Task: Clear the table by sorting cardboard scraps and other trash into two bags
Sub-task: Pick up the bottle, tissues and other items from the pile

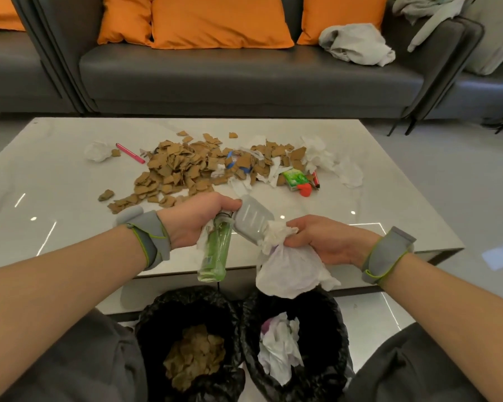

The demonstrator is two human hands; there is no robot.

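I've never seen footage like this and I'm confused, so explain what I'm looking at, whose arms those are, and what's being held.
This is one picture from a camera worn on a person's head, looking down at their own arms. Grey straps wrap both wrists. The left hand grips a clear green plastic bottle and a grey plastic container. The right hand clutches crumpled white tissue paper. On the white marble table lie brown cardboard scraps, more tissue and a pink pen. Below sit two black bags: the left bag holds cardboard, the right bag tissue.
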